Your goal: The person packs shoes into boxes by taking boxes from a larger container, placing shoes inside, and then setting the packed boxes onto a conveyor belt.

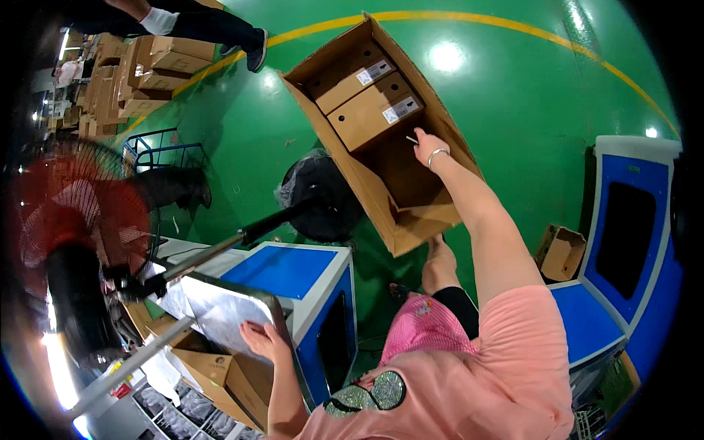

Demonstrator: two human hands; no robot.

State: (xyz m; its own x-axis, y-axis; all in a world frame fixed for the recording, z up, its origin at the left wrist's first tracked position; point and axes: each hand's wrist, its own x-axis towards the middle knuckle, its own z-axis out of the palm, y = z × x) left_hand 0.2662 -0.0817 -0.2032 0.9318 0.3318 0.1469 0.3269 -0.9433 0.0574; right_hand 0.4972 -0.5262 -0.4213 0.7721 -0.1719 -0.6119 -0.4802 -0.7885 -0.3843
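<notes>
A long open cardboard carton (341,150) stands ahead of me on the floor. In its far part sit two brown boxes (374,110), side by side, each with a round hole and a white label. The carton's near part shows a bare bottom. My right hand (431,149), a silver bangle at its wrist, is over the carton's right side, just nearer than the boxes. Its fingers are closed round a short, thin, whitish stick-like thing (412,139), too small to name. My left hand (265,342) is held open with nothing in it, by the edge of a shiny metal tabletop (227,315).
A red-bladed fan (81,209) on a pole, its round black base (315,194) beside the carton, stands left. Blue-and-white cabinets (315,271) flank me. A smaller open box (563,253) lies right. Another person's leg (220,26) and stacked cartons (172,62) are far left.
</notes>
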